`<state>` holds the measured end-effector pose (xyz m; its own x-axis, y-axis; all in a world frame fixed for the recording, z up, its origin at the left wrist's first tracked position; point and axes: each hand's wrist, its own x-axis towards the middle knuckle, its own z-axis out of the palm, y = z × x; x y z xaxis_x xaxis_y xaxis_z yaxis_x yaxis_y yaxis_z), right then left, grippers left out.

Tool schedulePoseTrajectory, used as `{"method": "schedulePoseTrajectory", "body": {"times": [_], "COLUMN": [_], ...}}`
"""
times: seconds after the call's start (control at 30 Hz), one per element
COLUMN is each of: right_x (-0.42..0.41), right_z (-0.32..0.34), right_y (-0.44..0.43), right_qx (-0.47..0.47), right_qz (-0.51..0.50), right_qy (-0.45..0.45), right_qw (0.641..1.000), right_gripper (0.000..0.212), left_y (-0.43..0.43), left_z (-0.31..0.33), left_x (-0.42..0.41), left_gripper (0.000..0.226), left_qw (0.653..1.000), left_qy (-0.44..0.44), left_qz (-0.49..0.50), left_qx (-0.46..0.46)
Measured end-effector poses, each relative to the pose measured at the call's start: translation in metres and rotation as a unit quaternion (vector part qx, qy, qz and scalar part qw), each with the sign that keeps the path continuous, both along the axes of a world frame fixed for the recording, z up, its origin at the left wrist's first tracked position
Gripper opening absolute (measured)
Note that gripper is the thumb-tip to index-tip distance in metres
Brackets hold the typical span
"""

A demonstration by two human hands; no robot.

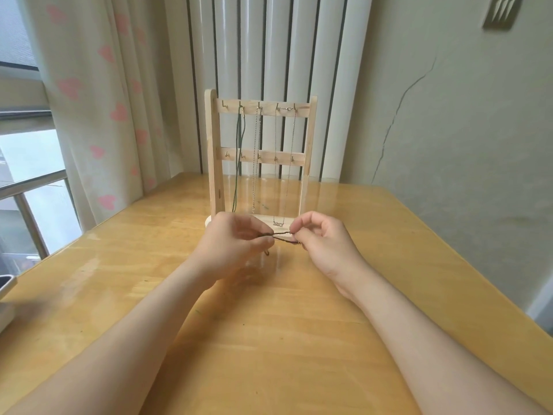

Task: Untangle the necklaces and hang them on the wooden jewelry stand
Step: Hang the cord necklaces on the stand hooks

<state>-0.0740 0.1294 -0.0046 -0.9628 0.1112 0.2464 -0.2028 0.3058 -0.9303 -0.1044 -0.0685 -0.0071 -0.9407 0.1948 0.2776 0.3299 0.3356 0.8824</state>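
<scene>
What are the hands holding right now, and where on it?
A thin dark cord necklace, a short stretch pinched between left hand and right hand.

The wooden jewelry stand [213, 157] is set upright at the back of the bench [269, 339]. Hung necklaces [256, 163] are draped from its upper hooks. Just before its base, a loose necklace [282, 236] is pinched between the left hand [236, 244] and right hand [323, 244], above the bench.

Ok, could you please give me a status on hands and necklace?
Left hand and right hand pinch thin dark cord necklace, stretched between them. Pale wooden jewelry stand behind holds dark green cord, thin metal chains. Nothing blocks it.
</scene>
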Motion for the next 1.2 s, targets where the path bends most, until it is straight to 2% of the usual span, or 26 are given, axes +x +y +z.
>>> {"method": "schedulePoseTrajectory", "body": {"times": [0.13,0.27,0.37,0.5,0.63,0.9,1.07,1.2], "right_x": [0.001,0.001,-0.002,-0.004,-0.004,-0.003,-0.003,-0.005], "right_z": [-0.005,-0.006,-0.008,-0.009,-0.008,-0.010,-0.008,-0.009], "right_y": [0.000,-0.003,-0.003,0.000,0.001,-0.001,-0.004,-0.002], "right_qx": [0.106,0.170,0.199,0.205,0.245,0.182,0.082,0.075], "right_qz": [-0.022,-0.033,-0.040,-0.044,-0.045,-0.041,-0.011,-0.008], "right_qy": [0.033,0.085,0.110,0.116,0.120,0.100,0.052,0.040], "right_qw": [0.994,0.981,0.973,0.971,0.961,0.977,0.995,0.996], "right_gripper": [0.020,0.010,0.010,0.028,0.013,0.022,0.009,0.008], "left_y": [0.001,0.000,-0.001,-0.001,0.000,-0.001,0.000,0.003], "left_z": [-0.003,-0.002,-0.002,0.000,0.000,0.001,0.001,0.000], "left_x": [-0.002,0.000,0.000,0.001,0.003,0.002,0.002,0.003], "left_gripper": [0.017,0.022,0.018,0.006,0.014,0.021,0.023,0.022], "left_qw": [0.999,0.997,0.998,1.000,0.999,0.995,0.998,0.997], "left_qy": [0.047,0.059,0.052,0.006,-0.014,-0.028,0.016,0.057], "left_qz": [0.008,0.018,0.007,-0.012,-0.012,-0.029,-0.038,-0.044], "left_qx": [-0.024,-0.038,-0.019,0.010,0.030,0.090,0.054,0.004]}}
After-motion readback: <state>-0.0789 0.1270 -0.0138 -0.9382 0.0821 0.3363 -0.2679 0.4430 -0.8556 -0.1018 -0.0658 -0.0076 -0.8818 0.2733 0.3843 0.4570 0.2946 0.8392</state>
